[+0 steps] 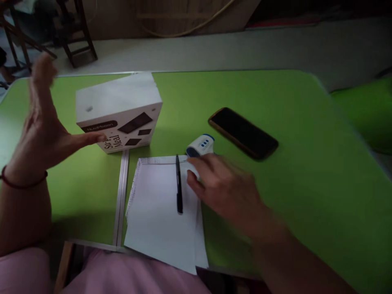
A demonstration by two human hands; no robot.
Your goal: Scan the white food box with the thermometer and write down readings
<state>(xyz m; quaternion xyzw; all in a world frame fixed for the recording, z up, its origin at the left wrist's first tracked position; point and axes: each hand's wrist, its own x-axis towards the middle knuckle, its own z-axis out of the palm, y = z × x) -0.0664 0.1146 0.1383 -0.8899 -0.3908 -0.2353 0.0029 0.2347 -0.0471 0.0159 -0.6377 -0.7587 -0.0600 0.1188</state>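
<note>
My left hand point(45, 126) is raised in the air at the left, thumb and fingers spread wide, holding nothing. Its thumb tip overlaps the front of a white meal box point(119, 98) with dark printed shapes. Over the right edge of some white paper sheets point(162, 204) hovers my right hand point(226, 192), slightly blurred, its thumb and index finger apart. A black pen point(179, 185) lies lengthwise on the paper, left of those fingers. Just beyond them rests a small white-and-blue device point(201, 145) with blue dots; my right hand hides its lower part.
A dark smartphone point(245, 132) lies face up on the green table point(306, 196), right of the device. A metal seam strip point(121, 196) crosses the tabletop left of the paper. Wooden chairs point(78, 36) stand beyond the far left edge, and a yellowish hose point(190, 30) curves at the back.
</note>
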